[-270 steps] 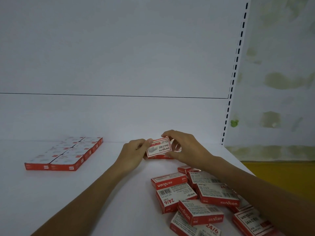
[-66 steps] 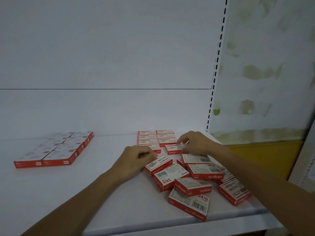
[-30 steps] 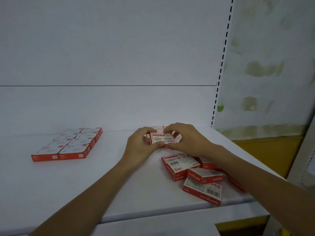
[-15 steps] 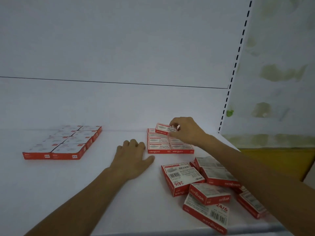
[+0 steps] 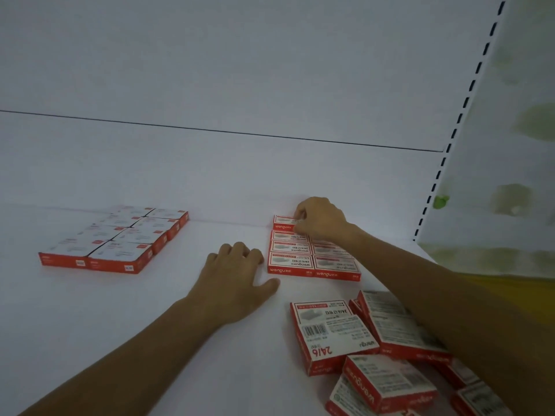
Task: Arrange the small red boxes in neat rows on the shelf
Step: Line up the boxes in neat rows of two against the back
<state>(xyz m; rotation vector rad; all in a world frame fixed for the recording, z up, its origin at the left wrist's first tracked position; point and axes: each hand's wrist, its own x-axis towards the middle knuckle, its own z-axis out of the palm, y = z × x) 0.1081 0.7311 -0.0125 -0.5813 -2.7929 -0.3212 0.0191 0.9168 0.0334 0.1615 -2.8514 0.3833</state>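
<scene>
Right hand (image 5: 319, 219) at the back of a two-column block of red boxes (image 5: 312, 256) on the white shelf (image 5: 90, 319).
Its curled fingers hide the rear boxes; whether they pinch one cannot be told. Left hand (image 5: 237, 280) lies flat, fingers spread. A loose pile (image 5: 375, 349) is partly cut off at the frame's bottom right.

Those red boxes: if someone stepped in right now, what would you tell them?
Right hand is setting a box on the right block, at its back-left corner. Left hand rests flat and empty on the shelf. Done: the left block and most of the right one. Left: the loose pile at the front right needs lining up.
</scene>
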